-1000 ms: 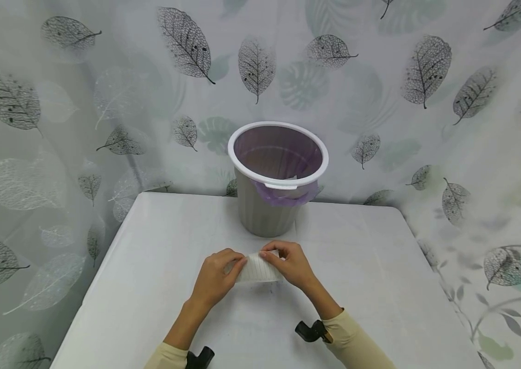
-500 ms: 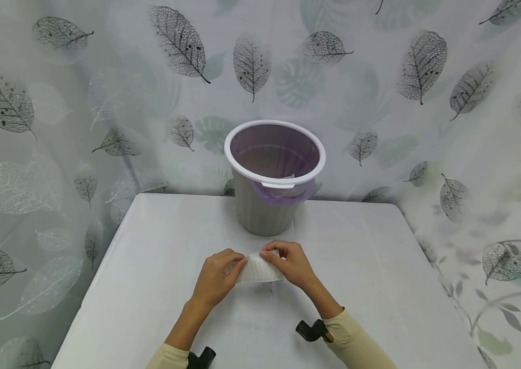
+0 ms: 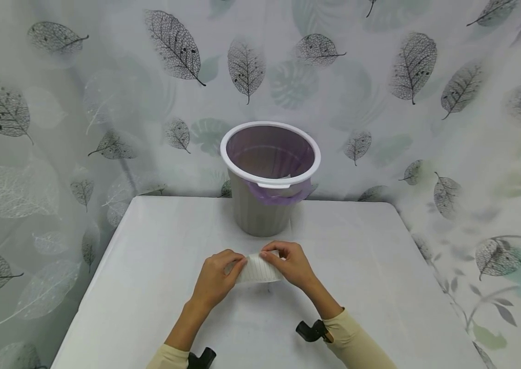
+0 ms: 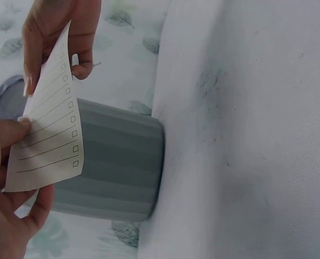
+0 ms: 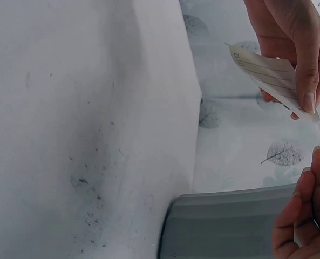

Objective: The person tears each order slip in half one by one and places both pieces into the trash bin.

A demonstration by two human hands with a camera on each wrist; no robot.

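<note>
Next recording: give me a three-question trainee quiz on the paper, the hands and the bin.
1. True or false: both hands pinch the lined paper slip.
2. The bin liner is: A green, B purple, C black?
3. Fill in: the waste bin stands on the ___, beyond the hands.

Key: 1 true, the left hand and right hand each hold one end. 2 B. 3 table.

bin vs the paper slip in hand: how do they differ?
The bin is grey, ribbed, upright on the table; the paper slip is white, lined, thin.
The bin stands untouched; the paper slip is pinched between left hand and right hand.
The bin is much larger.
</note>
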